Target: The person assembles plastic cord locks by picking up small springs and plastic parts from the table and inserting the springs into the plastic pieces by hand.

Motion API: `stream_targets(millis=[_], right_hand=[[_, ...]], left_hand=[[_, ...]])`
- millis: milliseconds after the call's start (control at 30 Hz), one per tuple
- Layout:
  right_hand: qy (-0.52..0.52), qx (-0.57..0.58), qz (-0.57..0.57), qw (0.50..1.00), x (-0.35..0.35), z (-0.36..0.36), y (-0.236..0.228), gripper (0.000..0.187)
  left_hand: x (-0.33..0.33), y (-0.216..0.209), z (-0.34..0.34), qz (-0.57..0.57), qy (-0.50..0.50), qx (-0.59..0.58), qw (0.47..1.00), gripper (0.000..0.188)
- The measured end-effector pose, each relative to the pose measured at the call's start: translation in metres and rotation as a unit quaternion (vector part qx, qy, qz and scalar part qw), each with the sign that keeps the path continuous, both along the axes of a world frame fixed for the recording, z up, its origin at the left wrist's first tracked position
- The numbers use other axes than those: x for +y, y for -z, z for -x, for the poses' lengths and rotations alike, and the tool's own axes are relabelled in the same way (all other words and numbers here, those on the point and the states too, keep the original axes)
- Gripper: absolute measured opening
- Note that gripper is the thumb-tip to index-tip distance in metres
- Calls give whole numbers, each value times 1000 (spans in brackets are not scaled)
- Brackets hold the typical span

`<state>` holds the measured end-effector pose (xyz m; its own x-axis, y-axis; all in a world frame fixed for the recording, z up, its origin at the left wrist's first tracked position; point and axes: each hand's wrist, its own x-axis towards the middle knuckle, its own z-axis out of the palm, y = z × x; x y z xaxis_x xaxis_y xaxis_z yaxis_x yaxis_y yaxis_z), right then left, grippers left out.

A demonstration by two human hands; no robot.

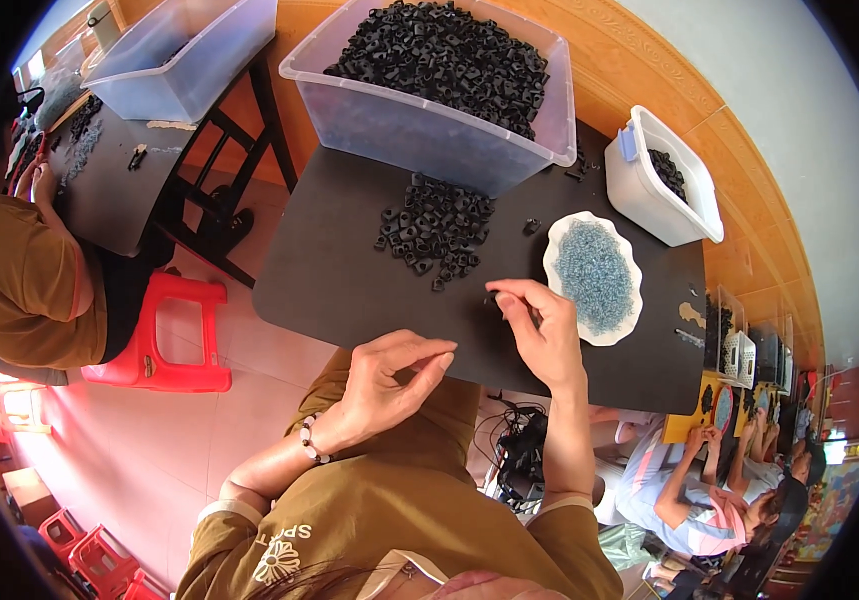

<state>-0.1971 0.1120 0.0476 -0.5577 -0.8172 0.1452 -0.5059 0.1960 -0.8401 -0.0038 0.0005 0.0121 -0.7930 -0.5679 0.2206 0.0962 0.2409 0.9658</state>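
Note:
My left hand (389,382), with a beaded bracelet (310,440) at its wrist, is held at the table's near edge. Its thumb and forefinger meet at the tips; whatever may be between them is too small to make out. To the right, my right hand (546,338) pinches a small black plastic part (492,296), mostly covered by the fingers. Beyond both hands lies a loose pile of black plastic parts (436,222) on the dark table (319,250). A white scalloped dish (552,262) of tiny clear bluish pieces (594,275) stands just beside my right hand.
A large clear bin (429,140) heaped with black parts stands at the table's back, with a smaller white bin (649,200) to its right. At left, a co-worker (29,280) sits on a red stool (184,335) by another table. More people (689,490) work at lower right.

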Motion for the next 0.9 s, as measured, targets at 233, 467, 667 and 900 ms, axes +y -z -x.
stream_targets(millis=[233, 467, 667, 900], right_hand=[[-13, -239, 77, 968, 18, -41, 6, 27], [-32, -200, 73, 976, 20, -49, 9, 29], [-32, -132, 47, 990, 28, -39, 7, 28], [197, 296, -30, 934, 50, 23, 0, 18]], left_hand=[[6, -3, 13, 10, 11, 47, 999, 31], [6, 0, 12, -85, 37, 15, 996, 27], [9, 1, 11, -153, 30, 22, 988, 22], [9, 5, 7, -211, 29, 34, 976, 17]])
